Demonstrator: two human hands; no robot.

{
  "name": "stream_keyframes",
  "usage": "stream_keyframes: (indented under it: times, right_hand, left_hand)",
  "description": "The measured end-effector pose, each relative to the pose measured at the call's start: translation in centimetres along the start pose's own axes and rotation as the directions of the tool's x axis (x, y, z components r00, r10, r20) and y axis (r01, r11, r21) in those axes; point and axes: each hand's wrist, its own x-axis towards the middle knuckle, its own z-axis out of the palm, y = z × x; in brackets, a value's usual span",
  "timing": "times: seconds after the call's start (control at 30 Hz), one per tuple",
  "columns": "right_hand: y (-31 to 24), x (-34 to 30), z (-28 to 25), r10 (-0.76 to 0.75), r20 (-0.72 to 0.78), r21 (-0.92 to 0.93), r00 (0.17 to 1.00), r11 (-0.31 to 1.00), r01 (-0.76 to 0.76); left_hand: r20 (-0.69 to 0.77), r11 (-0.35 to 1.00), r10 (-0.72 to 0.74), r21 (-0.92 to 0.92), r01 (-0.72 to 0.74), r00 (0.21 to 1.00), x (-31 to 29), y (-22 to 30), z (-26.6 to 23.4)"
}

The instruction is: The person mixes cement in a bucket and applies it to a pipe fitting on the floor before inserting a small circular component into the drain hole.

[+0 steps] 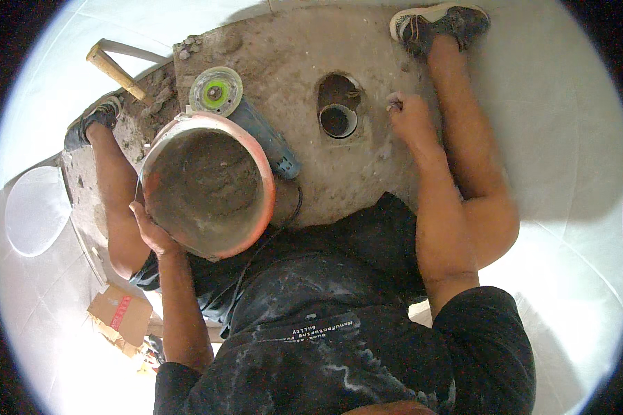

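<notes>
A round orange bucket (267, 190) holds grey, wet-looking mortar (204, 180). My left hand (156, 234) grips the bucket at its near left side, thumb up along the wall and fingers partly hidden beneath. Right of the bucket, my right hand (413, 123) is closed low over the rough floor, with dusty fingertips; what it pinches, if anything, I cannot make out. Nearest to that hand is a hole (338, 90) in the floor, with a round pipe end (338, 122) set in it. An angle grinder (266, 138) with a pale disc (217, 91) lies just behind the bucket.
A wooden-handled tool (118, 72) stands at the far left by loose rubble. The grinder's dark cord (256, 245) runs across my lap. My legs straddle the bare cement patch (277, 59); pale tiles (567, 138) border it. A torn cardboard box (121, 315) lies at the near left.
</notes>
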Motion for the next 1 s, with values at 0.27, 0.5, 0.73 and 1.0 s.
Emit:
stream_keyframes:
  times: [0.27, 0.5, 0.73, 1.0]
  right_hand:
    - [-0.2, -0.2, -0.5, 0.026, 0.004, 0.067, 1.000, 0.997, -0.026]
    - [-4.3, -1.1, -1.2, -0.086, 0.028, 0.119, 0.996, 0.989, 0.082]
    - [-9.1, -2.3, -0.3, -0.023, 0.200, 0.226, 0.980, 0.974, -0.023]
    - [-16.4, -4.6, 3.5, -0.448, 0.230, 0.429, 0.864, 0.844, 0.323]
  left_hand:
    - [-0.013, 0.995, -0.039, -0.096, 0.038, 0.999, -0.3, 0.2, 0.8]
    - [-0.032, 0.987, -0.080, -0.145, 0.075, 0.996, -0.1, -0.2, -0.7]
    - [0.058, 0.992, -0.023, -0.124, 0.030, 0.998, -0.2, 0.3, 0.0]
    - [0.021, 0.963, -0.092, -0.254, 0.094, 0.996, 0.4, -0.3, -1.7]
